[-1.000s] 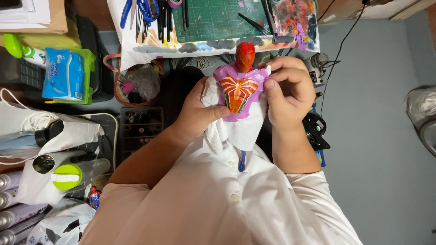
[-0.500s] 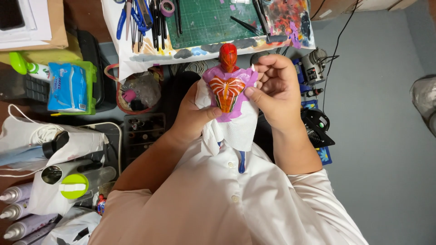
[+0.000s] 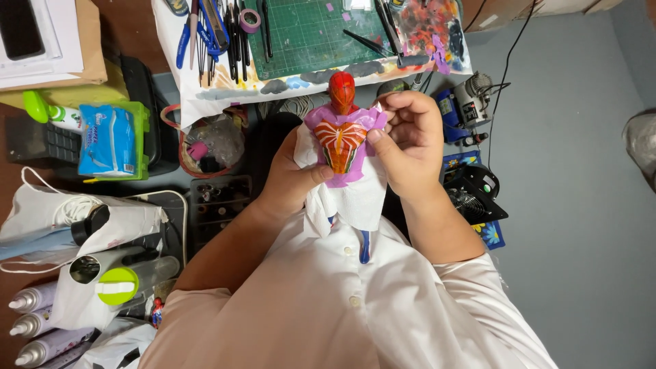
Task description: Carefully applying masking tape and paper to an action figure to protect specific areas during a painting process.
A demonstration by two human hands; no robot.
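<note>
An action figure [image 3: 341, 140] with a red head and an orange-and-white chest panel is standing upright at the centre of my view, its shoulders masked in purple tape [image 3: 321, 121] and its lower body wrapped in white paper [image 3: 355, 198]; one blue leg is poking out below the wrap. My left hand [image 3: 290, 181] is gripping the figure around the wrapped waist, thumb pressing across the front just under the chest panel. My right hand [image 3: 408, 140] is closing on the figure's shoulder on the right side, thumb and fingertips pinching the edge of the tape there. Both arms are coming up from a white buttoned shirt [image 3: 342, 301] filling the near part of the frame. On the far side, a green cutting mat [image 3: 307, 34] is lying on a paint-stained sheet, with pliers and pens [image 3: 219, 31] lined up to its left. To the left, a blue pack of wipes [image 3: 108, 140] is sitting in a green holder, and spray cans [image 3: 37, 324] are lying at the near left edge. A small motor unit [image 3: 471, 102] is sitting on the grey floor to the right.
</note>
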